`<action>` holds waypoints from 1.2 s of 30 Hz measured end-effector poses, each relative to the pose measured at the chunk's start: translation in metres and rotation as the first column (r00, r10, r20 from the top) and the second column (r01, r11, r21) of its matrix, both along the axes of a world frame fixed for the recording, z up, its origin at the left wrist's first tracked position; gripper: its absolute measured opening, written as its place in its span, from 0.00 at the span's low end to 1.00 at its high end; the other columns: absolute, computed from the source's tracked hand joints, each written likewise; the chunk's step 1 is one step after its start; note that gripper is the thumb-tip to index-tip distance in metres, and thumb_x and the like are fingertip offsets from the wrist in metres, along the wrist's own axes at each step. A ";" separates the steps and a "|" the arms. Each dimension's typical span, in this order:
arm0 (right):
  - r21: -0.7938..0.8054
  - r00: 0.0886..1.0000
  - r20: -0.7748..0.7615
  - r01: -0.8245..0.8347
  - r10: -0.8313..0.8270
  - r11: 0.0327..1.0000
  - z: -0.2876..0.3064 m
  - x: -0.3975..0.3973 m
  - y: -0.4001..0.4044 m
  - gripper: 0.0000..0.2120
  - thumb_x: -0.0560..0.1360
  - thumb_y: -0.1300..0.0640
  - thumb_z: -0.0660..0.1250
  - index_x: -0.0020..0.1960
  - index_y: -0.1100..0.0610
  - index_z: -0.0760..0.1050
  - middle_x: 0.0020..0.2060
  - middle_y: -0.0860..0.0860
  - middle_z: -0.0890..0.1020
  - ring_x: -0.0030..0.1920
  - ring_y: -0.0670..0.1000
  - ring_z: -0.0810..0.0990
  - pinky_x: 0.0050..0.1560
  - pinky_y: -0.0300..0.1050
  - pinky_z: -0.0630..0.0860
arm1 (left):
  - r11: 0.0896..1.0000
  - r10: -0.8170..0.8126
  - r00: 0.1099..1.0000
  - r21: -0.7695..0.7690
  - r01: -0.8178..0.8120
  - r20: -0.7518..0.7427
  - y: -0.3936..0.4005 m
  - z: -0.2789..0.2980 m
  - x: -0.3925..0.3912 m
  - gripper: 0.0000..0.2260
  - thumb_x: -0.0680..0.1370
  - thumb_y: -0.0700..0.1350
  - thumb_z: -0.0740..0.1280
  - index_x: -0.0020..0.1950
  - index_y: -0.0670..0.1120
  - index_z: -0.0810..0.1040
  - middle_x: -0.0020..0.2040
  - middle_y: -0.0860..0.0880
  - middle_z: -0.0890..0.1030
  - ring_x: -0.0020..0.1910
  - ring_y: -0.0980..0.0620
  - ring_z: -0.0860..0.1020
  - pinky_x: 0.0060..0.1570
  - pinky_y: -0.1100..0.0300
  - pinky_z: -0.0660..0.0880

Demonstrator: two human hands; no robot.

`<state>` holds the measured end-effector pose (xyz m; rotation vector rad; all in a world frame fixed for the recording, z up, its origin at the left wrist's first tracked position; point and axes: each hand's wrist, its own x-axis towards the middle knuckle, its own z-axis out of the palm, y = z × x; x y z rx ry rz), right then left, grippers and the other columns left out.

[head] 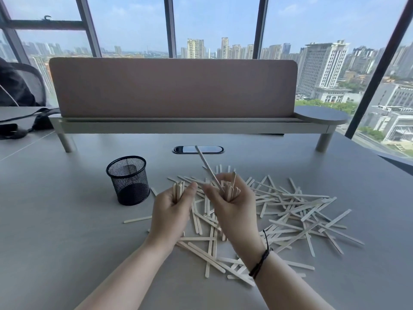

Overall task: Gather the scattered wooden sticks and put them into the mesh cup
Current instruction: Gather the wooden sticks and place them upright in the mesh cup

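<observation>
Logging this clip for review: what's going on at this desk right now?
A person is collecting wooden sticks from a grey desk. The left hand grips a small upright bundle, and the right hand holds another bunch with one stick poking up and away. The black mesh cup stands left of the hands and looks empty. Most of the scattered sticks still lie across the desk, mainly to the right.

Single head view, looking forward-down over desk (67, 220), hands close below.
</observation>
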<state>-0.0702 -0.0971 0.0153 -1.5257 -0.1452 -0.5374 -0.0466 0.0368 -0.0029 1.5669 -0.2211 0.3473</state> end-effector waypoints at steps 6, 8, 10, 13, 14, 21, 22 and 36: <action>-0.060 0.999 -0.046 -0.020 0.018 0.998 -0.005 0.002 0.000 0.28 0.75 0.51 0.73 0.31 0.64 0.59 0.24 0.62 0.61 0.27 0.53 0.60 0.30 0.45 0.59 | 0.999 0.034 0.999 0.008 -0.034 -0.010 0.005 0.007 -0.005 0.29 0.73 0.58 0.70 0.31 0.41 0.57 0.29 0.36 0.56 0.28 0.39 0.55 0.27 0.44 0.56; -0.040 0.998 -0.064 -0.019 0.017 0.999 -0.003 0.000 -0.001 0.31 0.75 0.48 0.73 0.30 0.66 0.59 0.24 0.64 0.61 0.26 0.55 0.59 0.29 0.47 0.58 | 0.999 0.028 0.999 -0.018 -0.029 -0.017 0.005 0.009 -0.007 0.28 0.74 0.56 0.71 0.31 0.41 0.56 0.29 0.37 0.54 0.28 0.39 0.54 0.26 0.45 0.55; -0.035 0.996 -0.085 -0.028 0.025 0.999 -0.001 -0.003 -0.001 0.32 0.75 0.48 0.72 0.31 0.69 0.60 0.24 0.67 0.63 0.26 0.57 0.60 0.29 0.49 0.59 | 0.999 0.011 1.000 -0.047 -0.012 -0.024 0.005 0.009 -0.008 0.27 0.75 0.52 0.70 0.31 0.41 0.56 0.28 0.39 0.54 0.27 0.42 0.53 0.27 0.48 0.52; -0.043 0.994 -0.087 -0.072 0.068 0.996 0.000 -0.004 0.000 0.30 0.77 0.51 0.71 0.32 0.73 0.63 0.24 0.68 0.64 0.26 0.54 0.61 0.29 0.46 0.60 | 0.998 -0.020 1.000 -0.052 0.019 -0.023 0.006 0.007 -0.006 0.25 0.76 0.51 0.69 0.29 0.46 0.57 0.26 0.45 0.57 0.26 0.51 0.55 0.27 0.53 0.53; -0.054 0.993 -0.084 -0.083 0.078 0.995 0.000 -0.004 0.000 0.29 0.78 0.53 0.70 0.32 0.74 0.63 0.23 0.66 0.64 0.26 0.53 0.61 0.29 0.45 0.60 | 0.999 -0.025 1.000 -0.036 0.024 -0.018 0.006 0.006 -0.006 0.25 0.76 0.52 0.69 0.29 0.44 0.58 0.25 0.44 0.58 0.25 0.51 0.56 0.26 0.52 0.54; -0.070 0.985 -0.127 -0.123 0.113 0.990 0.000 -0.004 0.002 0.27 0.79 0.55 0.68 0.31 0.71 0.62 0.23 0.61 0.65 0.25 0.53 0.62 0.28 0.44 0.61 | 0.999 -0.033 0.996 -0.030 0.031 -0.084 0.006 0.004 -0.005 0.24 0.75 0.51 0.71 0.29 0.38 0.64 0.25 0.43 0.64 0.26 0.48 0.62 0.26 0.48 0.60; -0.069 0.983 -0.145 -0.126 0.115 0.990 -0.001 -0.004 0.002 0.27 0.79 0.54 0.69 0.32 0.70 0.61 0.23 0.60 0.64 0.26 0.54 0.61 0.29 0.46 0.60 | 0.998 -0.057 0.993 -0.017 0.055 -0.101 0.007 0.002 -0.005 0.24 0.75 0.52 0.71 0.28 0.41 0.65 0.25 0.44 0.64 0.25 0.49 0.62 0.27 0.50 0.60; -0.146 0.976 -0.161 -0.171 0.147 0.974 -0.001 -0.002 -0.001 0.30 0.76 0.44 0.66 0.30 0.64 0.58 0.23 0.56 0.61 0.26 0.53 0.57 0.30 0.49 0.57 | 0.988 -0.140 0.986 -0.077 0.133 -0.096 0.008 0.011 -0.011 0.26 0.77 0.58 0.65 0.26 0.48 0.60 0.23 0.49 0.58 0.23 0.52 0.56 0.27 0.61 0.56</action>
